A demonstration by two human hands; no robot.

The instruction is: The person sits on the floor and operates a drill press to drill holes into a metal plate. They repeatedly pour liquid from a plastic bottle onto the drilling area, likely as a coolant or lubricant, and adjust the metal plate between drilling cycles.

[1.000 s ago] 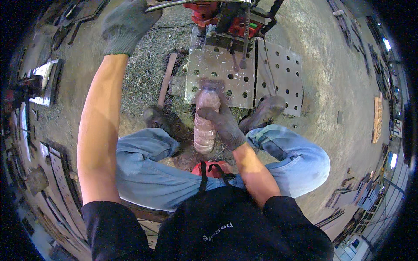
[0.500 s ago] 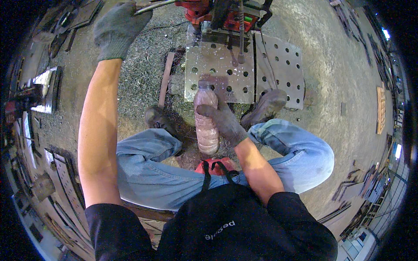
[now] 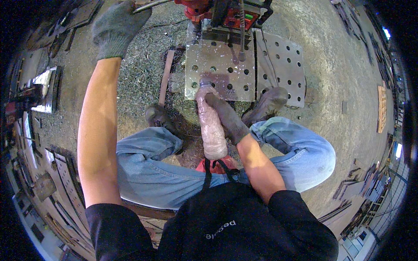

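In a grey work glove, my left hand (image 3: 116, 30) is closed round the end of a metal lever (image 3: 153, 5) at the upper left. The lever leads to a red drilling machine (image 3: 197, 12) at the top, standing on a steel plate (image 3: 204, 56) with rows of round holes. My right hand (image 3: 228, 119), gloved too, wraps round the upper part of a cloudy, pinkish plastic bottle (image 3: 212, 135). The bottle's neck points away from me over the plate's near edge, and its base is nearer my lap.
A second perforated plate (image 3: 285, 74) lies to the right, with a cable across it. Metal shavings (image 3: 139, 74) cover the floor at the left, beside a narrow flat bar (image 3: 166, 78). My boots (image 3: 270, 104) flank the near plate edge. Steel pieces (image 3: 361, 187) are stacked at the right.
The bottle has tilted, its base swinging right and toward me, and my right hand with it has shifted slightly. My left hand stays on the lever, almost unmoved.
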